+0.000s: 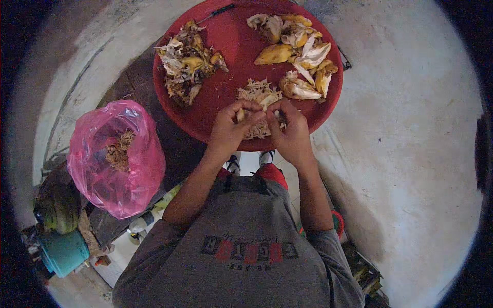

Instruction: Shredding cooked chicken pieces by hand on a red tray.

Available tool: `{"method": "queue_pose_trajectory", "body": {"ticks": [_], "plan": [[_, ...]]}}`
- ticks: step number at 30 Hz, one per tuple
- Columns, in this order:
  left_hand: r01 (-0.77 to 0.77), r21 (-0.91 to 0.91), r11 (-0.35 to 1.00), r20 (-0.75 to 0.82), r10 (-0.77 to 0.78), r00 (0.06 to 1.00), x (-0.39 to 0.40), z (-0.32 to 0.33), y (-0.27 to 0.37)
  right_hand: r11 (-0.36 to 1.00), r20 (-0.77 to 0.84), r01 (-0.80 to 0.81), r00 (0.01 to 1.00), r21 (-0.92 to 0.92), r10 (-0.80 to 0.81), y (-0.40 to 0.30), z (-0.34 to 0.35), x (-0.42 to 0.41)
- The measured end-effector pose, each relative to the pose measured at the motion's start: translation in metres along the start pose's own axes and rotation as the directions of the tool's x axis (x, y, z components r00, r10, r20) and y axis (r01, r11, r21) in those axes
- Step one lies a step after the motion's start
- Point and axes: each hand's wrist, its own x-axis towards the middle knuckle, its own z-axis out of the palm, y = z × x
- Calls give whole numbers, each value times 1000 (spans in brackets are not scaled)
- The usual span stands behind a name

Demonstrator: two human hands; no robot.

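Both hands meet over the near part of a round red plastic tray. My left hand and my right hand pinch a small pale piece of meat between their fingertips. Beneath and just beyond them lies a pile of shredded meat. Larger chicken pieces with yellow skin lie at the tray's upper right. At its left is a heap of bones and skin scraps. A knife rests by the far left rim, partly out of clear view.
An open pink plastic bag holding brown fibrous bits stands left of the tray on a dark wooden surface. Below it are a green gourd-like fruit and a teal container. A red-rimmed basket is by my right elbow.
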Motion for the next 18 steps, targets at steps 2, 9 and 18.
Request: {"method": "queue_pose_trajectory", "body": {"ticks": [2,9,18], "plan": [[1,-5,1000,-9,-1,1000,2,0,-2,998,-14,55,998,-32,-56,3,4,-1],[15,-63,998,-47,-18,999,1,-3,-5,982,-36,153,987,-106,-158,1,8,-3],[-182,165,969,-40,191,981,0,1,-12,986,133,-142,979,-87,153,-6,-2,-4]]}}
